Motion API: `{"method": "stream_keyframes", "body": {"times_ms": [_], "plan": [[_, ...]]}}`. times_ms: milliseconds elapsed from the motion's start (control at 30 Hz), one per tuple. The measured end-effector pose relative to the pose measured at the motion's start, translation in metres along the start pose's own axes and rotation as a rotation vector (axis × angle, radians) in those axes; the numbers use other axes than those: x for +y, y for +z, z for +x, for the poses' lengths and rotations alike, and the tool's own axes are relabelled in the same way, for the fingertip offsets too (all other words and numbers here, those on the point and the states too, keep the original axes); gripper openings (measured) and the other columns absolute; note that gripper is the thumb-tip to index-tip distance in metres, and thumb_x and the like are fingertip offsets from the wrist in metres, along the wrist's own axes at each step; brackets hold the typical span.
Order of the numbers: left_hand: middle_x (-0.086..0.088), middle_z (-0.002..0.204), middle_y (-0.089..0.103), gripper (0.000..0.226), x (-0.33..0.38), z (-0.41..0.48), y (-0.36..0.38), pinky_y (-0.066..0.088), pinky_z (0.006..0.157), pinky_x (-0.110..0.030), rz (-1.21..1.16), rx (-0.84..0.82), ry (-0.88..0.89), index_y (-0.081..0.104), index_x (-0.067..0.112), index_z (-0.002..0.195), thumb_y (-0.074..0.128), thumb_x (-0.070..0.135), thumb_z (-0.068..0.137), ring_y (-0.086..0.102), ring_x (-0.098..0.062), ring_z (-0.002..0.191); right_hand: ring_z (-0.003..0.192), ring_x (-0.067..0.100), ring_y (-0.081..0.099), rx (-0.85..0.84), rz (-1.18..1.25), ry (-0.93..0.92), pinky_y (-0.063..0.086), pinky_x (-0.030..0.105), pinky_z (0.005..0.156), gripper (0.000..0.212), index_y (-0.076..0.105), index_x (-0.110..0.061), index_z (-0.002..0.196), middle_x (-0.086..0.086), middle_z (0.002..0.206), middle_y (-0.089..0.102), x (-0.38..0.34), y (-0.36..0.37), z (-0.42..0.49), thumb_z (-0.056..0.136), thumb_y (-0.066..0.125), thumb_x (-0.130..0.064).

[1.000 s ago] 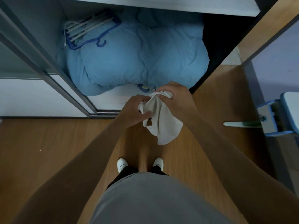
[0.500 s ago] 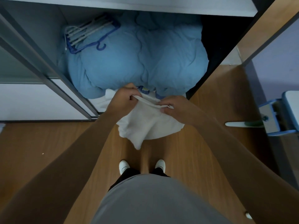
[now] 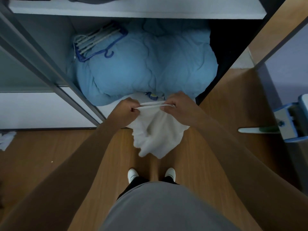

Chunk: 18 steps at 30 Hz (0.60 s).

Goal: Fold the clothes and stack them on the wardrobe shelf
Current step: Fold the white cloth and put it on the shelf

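A white garment (image 3: 156,135) hangs in front of me above the wooden floor, its top edge stretched between my two hands. My left hand (image 3: 126,110) pinches the left end of that edge and my right hand (image 3: 178,104) pinches the right end. The cloth below the hands droops in loose folds. The white wardrobe shelf (image 3: 133,10) runs across the top of the view, with dark clothes partly showing on it. More white cloth (image 3: 135,97) lies on the wardrobe bottom behind my hands.
A bulky light-blue duvet (image 3: 146,69) fills the lower wardrobe compartment, with blue and white hangers (image 3: 98,42) on top. A grey sliding door frame (image 3: 50,77) stands at left. White cloth (image 3: 5,140) lies on the floor at far left. A blue and white object (image 3: 291,120) stands at right.
My hands moved apart from a bunched grip and stretched the white garment's top edge out between them. The garment now hangs spread out below both hands.
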<state>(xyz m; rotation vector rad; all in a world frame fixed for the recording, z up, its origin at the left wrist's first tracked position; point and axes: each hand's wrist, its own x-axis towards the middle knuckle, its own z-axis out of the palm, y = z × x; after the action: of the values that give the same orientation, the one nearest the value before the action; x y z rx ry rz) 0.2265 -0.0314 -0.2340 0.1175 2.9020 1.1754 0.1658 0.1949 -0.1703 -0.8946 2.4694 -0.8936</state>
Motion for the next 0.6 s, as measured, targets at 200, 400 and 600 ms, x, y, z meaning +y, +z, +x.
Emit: {"method": "stream_keyframes", "body": {"times_ms": [200,400,600], "plan": [[-0.026,0.077,0.059,0.033,0.013,-0.002,0.009,0.046,0.071,-0.048,-0.065,-0.069,-0.046,0.061,-0.011,0.07,0.046,0.018,0.077,0.055,-0.038,0.079,0.063,0.013,0.039,0.097,0.075,0.066,0.029,0.024,0.061,0.039,0.048,-0.006,0.063,0.003,0.067,0.042,-0.004,-0.005,-0.008,0.097,0.062,-0.019],[-0.018,0.103,0.064,0.021,0.012,-0.005,0.038,0.043,0.074,-0.033,-0.15,-0.151,-0.328,0.066,-0.002,0.103,0.057,0.009,0.087,0.06,-0.032,0.097,0.066,0.011,0.046,0.169,0.241,0.081,0.036,0.019,0.065,0.031,0.058,-0.004,0.066,0.003,0.072,0.05,-0.003,-0.021,-0.018,0.095,0.064,-0.013],[-0.005,0.077,0.059,0.005,0.0,-0.006,0.053,0.037,0.054,-0.026,0.006,-0.087,-0.48,0.063,0.006,0.086,0.059,0.008,0.085,0.059,-0.027,0.076,0.08,0.007,0.054,0.158,0.26,0.08,0.039,0.007,0.072,0.013,0.075,-0.005,0.098,0.003,0.094,0.06,0.011,-0.027,-0.023,0.094,0.066,-0.013]]}}
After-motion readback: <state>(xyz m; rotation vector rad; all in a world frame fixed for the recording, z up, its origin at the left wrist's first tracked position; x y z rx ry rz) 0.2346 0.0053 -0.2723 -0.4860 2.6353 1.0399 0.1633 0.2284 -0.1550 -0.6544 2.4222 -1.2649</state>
